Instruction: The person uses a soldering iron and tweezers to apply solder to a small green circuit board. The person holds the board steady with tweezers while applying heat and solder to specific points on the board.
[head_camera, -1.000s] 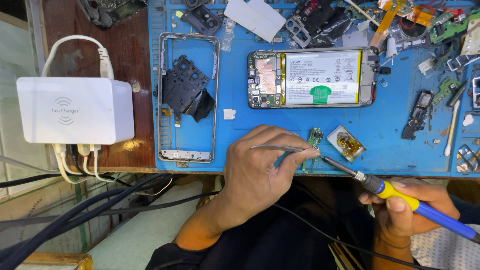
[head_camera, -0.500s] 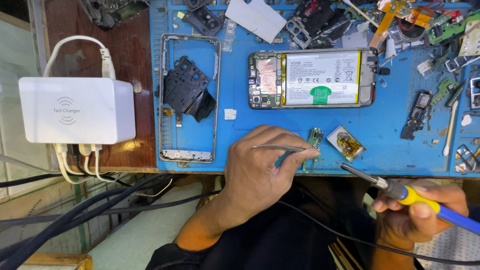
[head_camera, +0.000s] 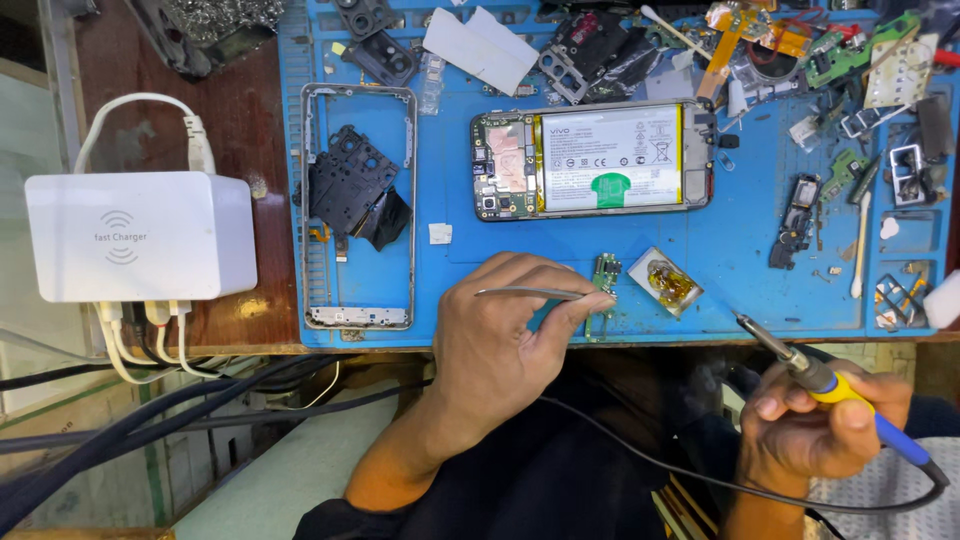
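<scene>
Pinching thin tweezers (head_camera: 530, 293), the left hand (head_camera: 500, 340) fingers (head_camera: 580, 310) press a small green board (head_camera: 603, 275) near the blue mat's (head_camera: 450, 215) front edge. Right hand (head_camera: 815, 430) fingers wrap a soldering iron (head_camera: 800, 365) just off the tabletop (head_camera: 235, 110) edge.

A white rectangular label with a green patch at its lower edge (head_camera: 610, 158) covered the battery of the opened phone (head_camera: 592, 160) lying on the blue mat (head_camera: 740, 270). To the far left, on the brown wooden table (head_camera: 235, 120), stood a white box-shaped charger (head_camera: 140, 236) bearing a grey round emblem on its top. No screens or packages showed.
</scene>
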